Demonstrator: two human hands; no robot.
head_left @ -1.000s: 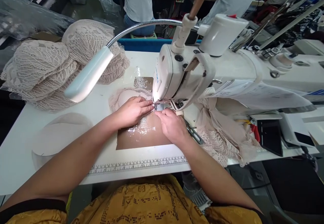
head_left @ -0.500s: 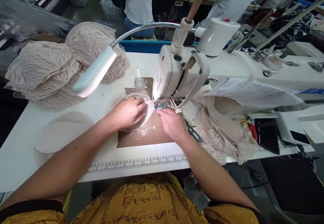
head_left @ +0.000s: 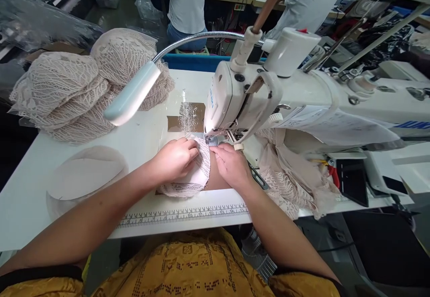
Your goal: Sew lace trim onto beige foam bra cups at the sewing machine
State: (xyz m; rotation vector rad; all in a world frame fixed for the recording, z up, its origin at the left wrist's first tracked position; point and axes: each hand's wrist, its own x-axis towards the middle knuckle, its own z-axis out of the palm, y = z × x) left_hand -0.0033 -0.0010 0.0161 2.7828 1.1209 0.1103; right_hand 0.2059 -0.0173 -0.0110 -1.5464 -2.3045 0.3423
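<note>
One sewing machine (head_left: 245,93), one lace piece (head_left: 202,169) at its left end! Left hand (head_left: 176,159) lies on the lace piece, right hand (head_left: 232,163) beside; whether either grip is clenched, can't tell. One lamp (head_left: 133,92), machine's left.

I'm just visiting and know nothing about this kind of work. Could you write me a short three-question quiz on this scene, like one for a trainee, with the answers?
1. True or false: the left hand is touching the lace-edged piece.
2. Fill in the blank: the big lace stack near the lamp head lies on the person's ____ side of the sewing machine.
3. What, marked with numbers, runs along the edge of the white table nearest the person?

Key:
1. True.
2. Left.
3. A ruler strip.
</note>
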